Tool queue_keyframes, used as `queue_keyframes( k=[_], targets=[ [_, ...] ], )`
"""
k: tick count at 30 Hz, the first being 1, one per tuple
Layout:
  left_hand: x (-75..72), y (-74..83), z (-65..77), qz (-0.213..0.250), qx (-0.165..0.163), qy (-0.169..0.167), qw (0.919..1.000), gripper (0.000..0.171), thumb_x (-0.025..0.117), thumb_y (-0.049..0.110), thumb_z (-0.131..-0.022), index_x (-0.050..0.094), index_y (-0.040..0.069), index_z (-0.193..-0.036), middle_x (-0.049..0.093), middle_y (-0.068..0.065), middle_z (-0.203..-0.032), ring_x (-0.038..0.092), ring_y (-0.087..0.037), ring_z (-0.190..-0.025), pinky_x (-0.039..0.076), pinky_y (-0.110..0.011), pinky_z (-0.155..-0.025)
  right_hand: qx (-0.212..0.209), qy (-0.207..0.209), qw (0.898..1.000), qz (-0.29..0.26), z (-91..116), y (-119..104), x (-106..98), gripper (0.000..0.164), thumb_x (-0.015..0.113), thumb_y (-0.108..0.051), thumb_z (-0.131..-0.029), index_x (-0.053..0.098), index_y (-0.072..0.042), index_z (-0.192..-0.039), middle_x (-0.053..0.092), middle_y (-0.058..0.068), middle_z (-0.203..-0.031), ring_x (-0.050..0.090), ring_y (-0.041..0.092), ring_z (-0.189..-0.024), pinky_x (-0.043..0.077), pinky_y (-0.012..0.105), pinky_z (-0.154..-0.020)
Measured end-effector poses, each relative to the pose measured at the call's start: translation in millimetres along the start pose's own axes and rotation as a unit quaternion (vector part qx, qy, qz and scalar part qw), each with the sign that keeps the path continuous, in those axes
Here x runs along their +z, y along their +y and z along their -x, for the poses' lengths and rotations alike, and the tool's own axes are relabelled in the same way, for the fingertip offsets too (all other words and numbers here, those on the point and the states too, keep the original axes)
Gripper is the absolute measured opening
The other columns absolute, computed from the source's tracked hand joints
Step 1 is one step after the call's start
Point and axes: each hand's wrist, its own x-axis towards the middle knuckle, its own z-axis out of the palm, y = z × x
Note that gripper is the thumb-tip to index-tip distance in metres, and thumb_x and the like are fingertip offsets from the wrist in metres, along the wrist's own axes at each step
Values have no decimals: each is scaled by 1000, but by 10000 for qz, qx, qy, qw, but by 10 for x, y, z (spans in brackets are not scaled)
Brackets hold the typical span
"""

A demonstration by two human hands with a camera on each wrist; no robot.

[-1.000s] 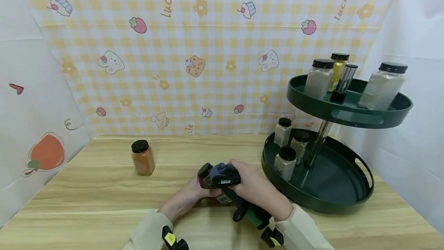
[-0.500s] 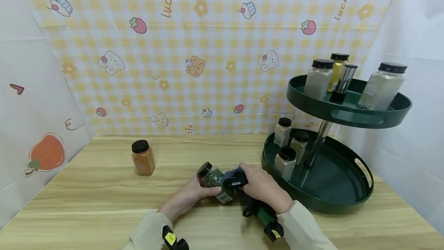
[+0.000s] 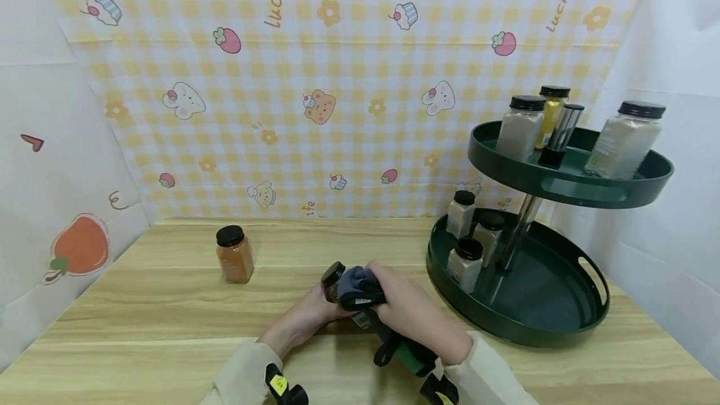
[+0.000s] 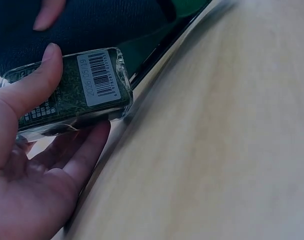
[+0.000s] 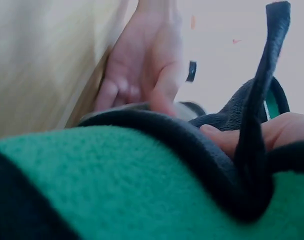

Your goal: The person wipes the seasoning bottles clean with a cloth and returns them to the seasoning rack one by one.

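In the head view my left hand (image 3: 306,317) grips a small glass spice jar with a black lid (image 3: 333,274), tilted with its lid toward the upper left. Dried green herbs and a barcode label show on the jar (image 4: 74,97) in the left wrist view, thumb on one side and fingers beneath. My right hand (image 3: 407,311) holds a cleaning cloth (image 3: 360,286), dark blue-grey with black trim, bunched over the jar's middle and covering much of it. The cloth's green side (image 5: 117,170) and a dark hanging loop (image 5: 262,65) fill much of the right wrist view.
A jar of orange spice (image 3: 235,261) stands on the wooden table (image 3: 140,305) at left. On the right rises a two-tier green tray rack (image 3: 540,336). Its upper tier (image 3: 568,189) bears several jars; three small jars, one a white-powder jar (image 3: 465,267), stand on the lower.
The right hand slides the cloth right along the jar, baring its herbs half a second ago, then back left over it. The left hand keeps its grip in place.
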Motion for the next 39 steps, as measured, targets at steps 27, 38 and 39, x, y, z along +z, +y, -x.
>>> queue_keyframes(
  k=[27,38,39],
  targets=[
    [-11,15,4,-134,-54,-72,9999,50,70,20,-82,49,11,-127,56,-1,-119,51,-14,-102,42,-29,-90,-303,346,9988,182,-1,-26,17,33,65,4,-78,52,-11,-104,63,4,-96,61,18,-90,50,35,-75],
    [16,12,14,97,-186,89,9997,61,71,21,-82,39,7,-131,53,-7,-124,55,-14,-107,44,-26,-89,803,-250,9963,177,-23,174,13,29,65,0,-80,51,-9,-104,63,10,-93,56,20,-71,42,32,-59],
    [17,12,15,81,-204,103,9997,61,72,22,-82,38,7,-131,53,-7,-124,54,-14,-107,44,-26,-89,869,-288,9956,197,-21,188,12,29,65,0,-80,51,-9,-104,63,10,-91,54,19,-68,41,32,-57]
  ],
)
